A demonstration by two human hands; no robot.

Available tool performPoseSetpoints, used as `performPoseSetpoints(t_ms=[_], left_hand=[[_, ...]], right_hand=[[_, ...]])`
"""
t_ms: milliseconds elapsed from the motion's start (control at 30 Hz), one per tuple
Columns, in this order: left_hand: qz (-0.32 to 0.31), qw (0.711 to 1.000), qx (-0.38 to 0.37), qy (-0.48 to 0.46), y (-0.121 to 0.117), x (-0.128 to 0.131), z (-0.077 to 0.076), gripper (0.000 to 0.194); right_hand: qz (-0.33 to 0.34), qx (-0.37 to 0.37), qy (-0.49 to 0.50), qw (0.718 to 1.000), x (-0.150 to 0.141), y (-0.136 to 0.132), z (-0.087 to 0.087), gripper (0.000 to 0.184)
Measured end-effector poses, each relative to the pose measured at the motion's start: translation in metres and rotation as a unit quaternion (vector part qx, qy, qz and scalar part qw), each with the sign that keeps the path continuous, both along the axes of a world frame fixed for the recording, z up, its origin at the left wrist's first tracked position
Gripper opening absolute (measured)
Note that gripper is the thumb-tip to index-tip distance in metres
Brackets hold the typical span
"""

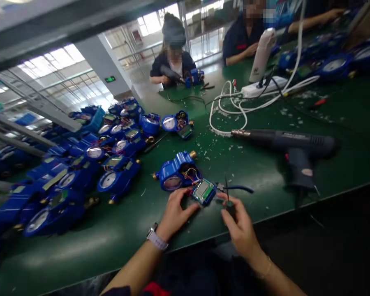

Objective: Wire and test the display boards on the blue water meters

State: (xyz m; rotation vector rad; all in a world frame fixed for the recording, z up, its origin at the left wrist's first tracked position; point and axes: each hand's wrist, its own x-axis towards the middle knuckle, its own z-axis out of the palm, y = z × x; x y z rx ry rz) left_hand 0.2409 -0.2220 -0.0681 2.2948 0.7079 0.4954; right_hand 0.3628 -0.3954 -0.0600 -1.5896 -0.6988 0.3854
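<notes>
A blue water meter (175,170) with brass ends lies on the green bench, its inside uncovered and thin coloured wires showing. The wires lead to a small display module (204,191) with a grey screen on a green circuit board. My left hand (176,211), a watch on its wrist, grips the module's near left edge between thumb and fingers. In my right hand (239,226), just right of the module, a screwdriver (229,203) is held with its thin dark shaft pointing up. Pliers with blue handles (242,188) lie just behind that hand, partly hidden.
Many blue meters (111,176) crowd the left side. A heat gun (296,146) lies at right, near the bench's front edge. Behind it are a power strip (262,87), white cable and scattered scraps. Across the bench, a person (172,61) handles another meter; other people sit farther right.
</notes>
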Motion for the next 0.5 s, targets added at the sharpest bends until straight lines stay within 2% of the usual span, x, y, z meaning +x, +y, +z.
performPoseSetpoints(t_ms=[100, 267, 500], left_hand=[[-0.019, 1.000, -0.007, -0.005, 0.005, -0.001, -0.001, 0.036], [-0.049, 0.998, -0.034, -0.020, 0.008, 0.002, 0.008, 0.029], [-0.045, 0.994, -0.088, -0.050, 0.012, 0.005, 0.008, 0.009]], right_hand=[[0.013, -0.021, -0.024, 0.999, -0.002, 0.015, -0.004, 0.027], [0.015, -0.050, -0.046, 0.998, 0.004, 0.034, -0.008, 0.032], [0.032, -0.070, -0.107, 0.991, 0.014, 0.042, -0.013, 0.029]])
